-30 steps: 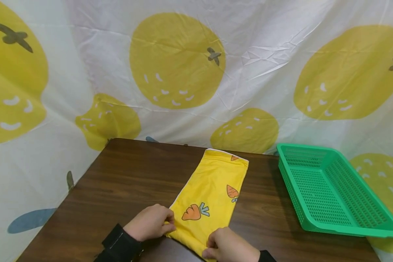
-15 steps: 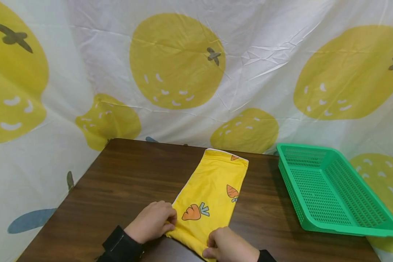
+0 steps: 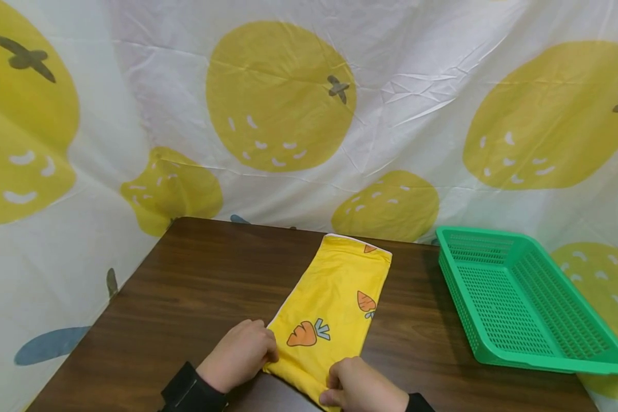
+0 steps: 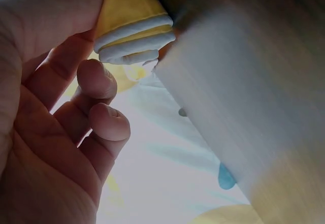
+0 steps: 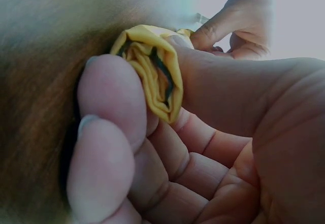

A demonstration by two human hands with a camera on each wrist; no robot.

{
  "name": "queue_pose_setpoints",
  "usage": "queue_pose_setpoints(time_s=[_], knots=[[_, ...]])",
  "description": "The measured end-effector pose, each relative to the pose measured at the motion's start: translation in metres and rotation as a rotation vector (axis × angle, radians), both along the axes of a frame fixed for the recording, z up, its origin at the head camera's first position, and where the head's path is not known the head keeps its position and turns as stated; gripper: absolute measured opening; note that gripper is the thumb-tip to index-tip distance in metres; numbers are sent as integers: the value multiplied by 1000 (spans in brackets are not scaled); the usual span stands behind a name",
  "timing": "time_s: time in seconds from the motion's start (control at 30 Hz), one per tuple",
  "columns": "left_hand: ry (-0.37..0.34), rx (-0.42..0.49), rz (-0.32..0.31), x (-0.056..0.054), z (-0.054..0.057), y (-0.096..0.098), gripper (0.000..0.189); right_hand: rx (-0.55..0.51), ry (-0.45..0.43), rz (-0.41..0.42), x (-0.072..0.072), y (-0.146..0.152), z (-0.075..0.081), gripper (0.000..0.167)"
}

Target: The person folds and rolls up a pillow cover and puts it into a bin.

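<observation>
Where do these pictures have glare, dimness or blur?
Head view: fairly clear, shiny creases on the fruit-print sheet. Left wrist view: the left hand dim against that bright, washed-out sheet, pale sheen on the table. Right wrist view: slightly hazy, top right washed out, the table's grain soft.

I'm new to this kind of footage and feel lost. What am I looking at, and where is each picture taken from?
There is no machine here: a person works with two bare hands. The wide picture comes from a camera worn on the head, looking down at a brown table. On it are a folded, carrot-print yellow cloth and a green basket. The close-ups come from cameras on the wrists. The left hand pinches one near corner of the cloth, the right hand the other.
</observation>
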State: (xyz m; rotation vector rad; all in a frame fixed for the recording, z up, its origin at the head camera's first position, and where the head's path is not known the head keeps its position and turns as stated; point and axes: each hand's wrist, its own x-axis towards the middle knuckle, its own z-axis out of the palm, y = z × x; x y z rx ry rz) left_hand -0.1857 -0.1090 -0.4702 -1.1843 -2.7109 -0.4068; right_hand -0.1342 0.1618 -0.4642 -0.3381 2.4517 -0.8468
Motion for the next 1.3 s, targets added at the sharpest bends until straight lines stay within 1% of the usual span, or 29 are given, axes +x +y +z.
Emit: queue_pose_setpoints(time_s=[0.27,0.5,0.8,0.9,0.97,1.17,1.23,1.3], knots=[[-41,28,11,-1,0,0,25,3,8,1,1,0,0,27],[-37,36,11,-1,-2,0,25,13,11,-5,1,0,-1,27],[-36,40,7,-2,-3,0,25,-5,46,9,3,1,-3,28],[-42,39,5,-2,-3,0,25,-5,54,4,4,2,-2,28],[-49,38,5,-2,-2,0,25,15,57,-11,5,2,-2,30],[-66,25,9,-2,-1,1,23,150,131,-56,5,3,0,37],[-67,23,11,-2,-1,1,23,154,169,-38,3,3,-1,39],[-67,22,10,-1,-1,1,23,132,214,21,1,2,-1,35]])
